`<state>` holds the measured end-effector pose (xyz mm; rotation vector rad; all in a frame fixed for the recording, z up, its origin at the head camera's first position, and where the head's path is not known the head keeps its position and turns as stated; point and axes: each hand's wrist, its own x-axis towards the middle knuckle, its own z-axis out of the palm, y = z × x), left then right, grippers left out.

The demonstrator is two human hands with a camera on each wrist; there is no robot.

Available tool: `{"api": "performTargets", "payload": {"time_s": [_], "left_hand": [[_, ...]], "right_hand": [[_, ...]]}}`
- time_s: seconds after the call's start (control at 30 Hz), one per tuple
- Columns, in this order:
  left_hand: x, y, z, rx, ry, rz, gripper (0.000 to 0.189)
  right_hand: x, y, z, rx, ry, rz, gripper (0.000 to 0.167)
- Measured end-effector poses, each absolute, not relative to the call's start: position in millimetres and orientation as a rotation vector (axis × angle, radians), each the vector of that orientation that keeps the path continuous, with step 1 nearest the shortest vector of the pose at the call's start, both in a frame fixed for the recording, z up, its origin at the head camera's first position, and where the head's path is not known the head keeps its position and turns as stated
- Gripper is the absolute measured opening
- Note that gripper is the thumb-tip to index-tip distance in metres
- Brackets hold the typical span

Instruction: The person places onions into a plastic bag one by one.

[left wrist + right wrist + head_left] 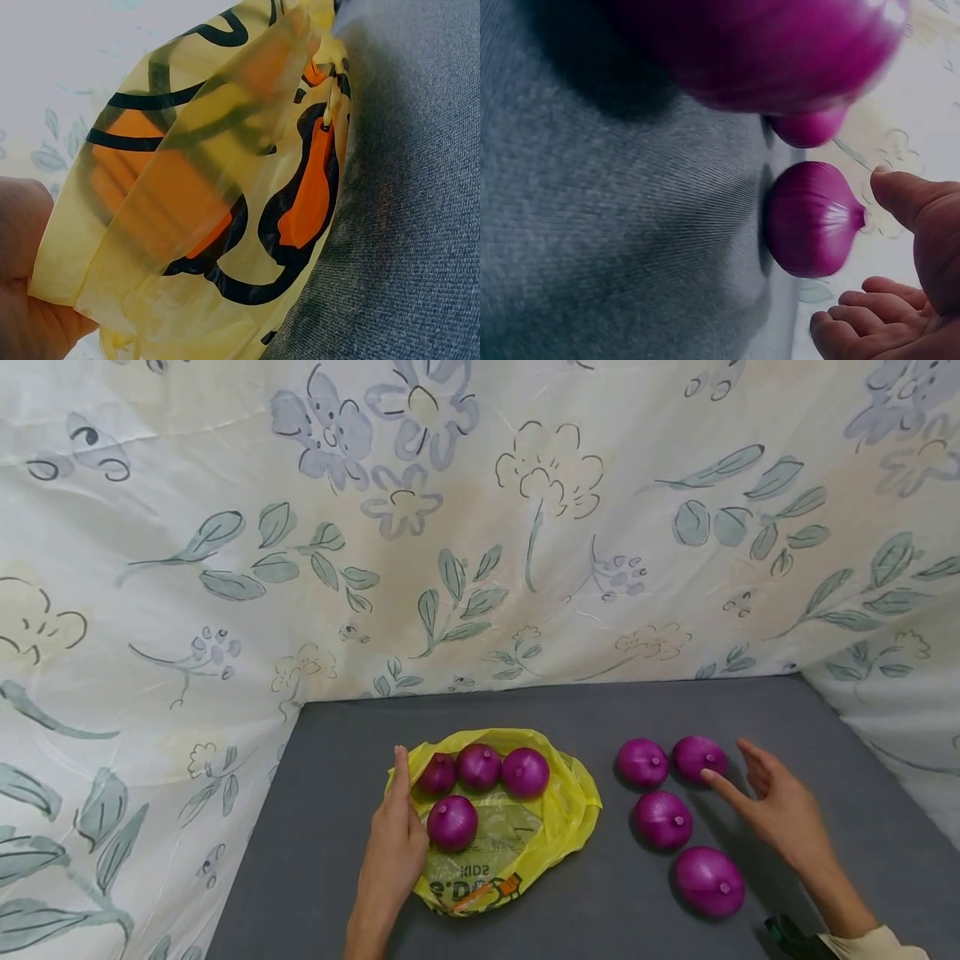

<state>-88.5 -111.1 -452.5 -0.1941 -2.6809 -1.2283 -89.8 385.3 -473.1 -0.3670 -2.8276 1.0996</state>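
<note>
A yellow plastic bag (576, 806) with black and orange print lies with its mouth spread wide. Several red onions sit inside, one of them (452, 823) nearest the left hand. My left hand (392, 852) grips the bag's left rim; in the left wrist view the thumb and palm edge (30, 300) show at the bag's plastic (172, 247). My right hand (783, 814) is spread beside the far right onion (699, 759), thumb near it and fingers apart. In the right wrist view a gap shows between that hand (900, 292) and the nearest onion (814, 219).
More loose onions lie between bag and right hand: one at the back (642, 763), one in the middle (663, 820), one at the front (708, 882). A dark grey cloth (322, 793) covers the table. Floral fabric (465, 527) hangs behind and along the sides.
</note>
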Motion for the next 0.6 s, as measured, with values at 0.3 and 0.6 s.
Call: {"api": "performTargets", "payload": {"time_s": [0.3, 0.6], "left_hand": [[-89, -112, -454, -0.164, -2.699, -1.228, 0.079], [-90, -112, -453, -0.176, -2.693, -1.217, 0.078]], "right_hand": [[-102, 378, -484, -0.281, -2.869, 1.043, 0.108], [-116, 374, -491, -0.258, -2.859, 1.054, 0.107]]}}
